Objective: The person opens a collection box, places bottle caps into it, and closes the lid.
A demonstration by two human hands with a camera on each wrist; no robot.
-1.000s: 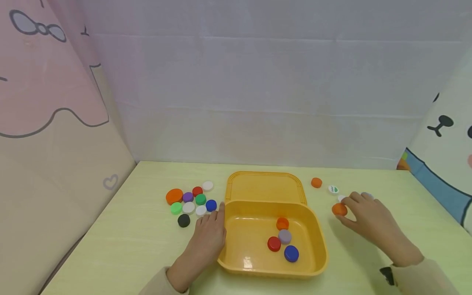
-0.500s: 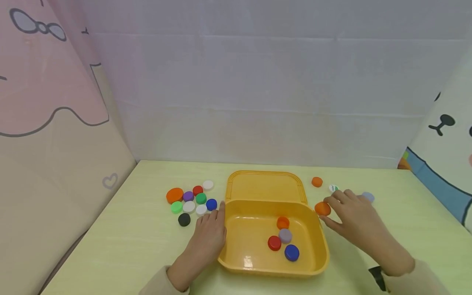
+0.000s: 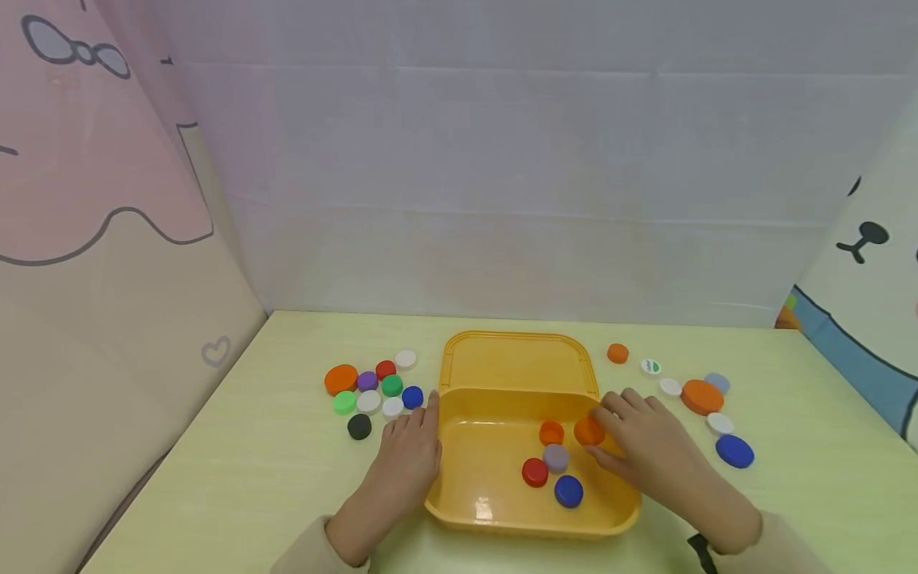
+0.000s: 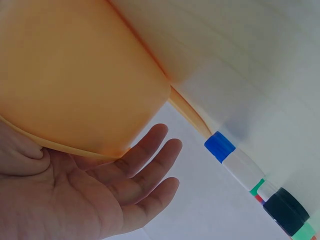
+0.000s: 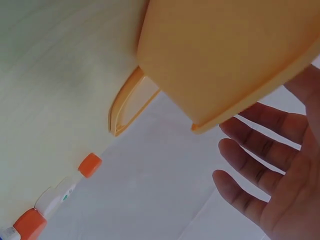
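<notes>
An orange bottle cap (image 3: 589,431) is pinched between the thumb and fingers of my right hand (image 3: 649,442), over the right side of the yellow plastic box (image 3: 476,498). In the right wrist view, the box wall hides that cap and my fingertips. Lying in the box are a smaller orange cap (image 3: 551,433), a pale purple cap (image 3: 555,458), a red cap (image 3: 535,473) and a blue cap (image 3: 569,492). My left hand (image 3: 406,454) rests against the box's left side, index finger straight along the rim. Its other fingers extend loosely outside the wall in the left wrist view.
Behind the box lies its yellow lid (image 3: 518,363). Several mixed caps cluster on the left of the table (image 3: 215,478), including a black cap (image 3: 359,426). More caps lie on the right, among them a large orange cap (image 3: 702,397) and a dark blue cap (image 3: 735,451).
My right hand has carried the orange bottle cap leftward from the right of the table to over the box, uncovering caps there. My left hand stays at the box's left side.
</notes>
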